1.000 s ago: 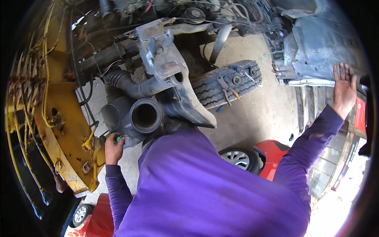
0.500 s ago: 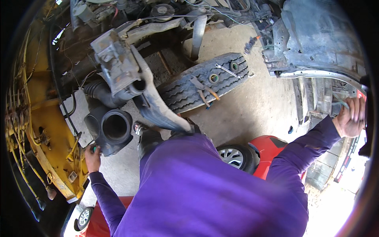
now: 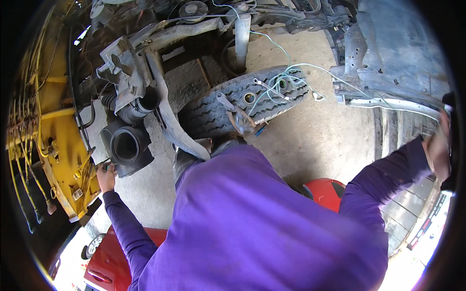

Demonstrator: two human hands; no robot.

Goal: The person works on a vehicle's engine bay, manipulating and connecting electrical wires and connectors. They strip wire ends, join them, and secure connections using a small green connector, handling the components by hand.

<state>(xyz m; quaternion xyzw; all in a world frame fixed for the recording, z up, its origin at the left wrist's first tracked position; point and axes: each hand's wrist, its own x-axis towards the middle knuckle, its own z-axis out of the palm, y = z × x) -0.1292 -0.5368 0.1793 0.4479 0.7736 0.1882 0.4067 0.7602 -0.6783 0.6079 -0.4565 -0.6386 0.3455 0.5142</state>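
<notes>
L hand (image 3: 106, 177) reaches out, fingers gripping a small tool by the black duct (image 3: 127, 145) — R hand (image 3: 437, 155) raised, blurred, grip unclear.

Concrete workshop floor (image 3: 315, 136): grey, dusty, stained darker near the top. Lying directly on it: one worn tyre tread section (image 3: 242, 104), laid flat, with pale blue-white wires (image 3: 286, 77) trailing across it; a small blue-handled tool (image 3: 260, 130) just beside the tread's lower edge.
</notes>
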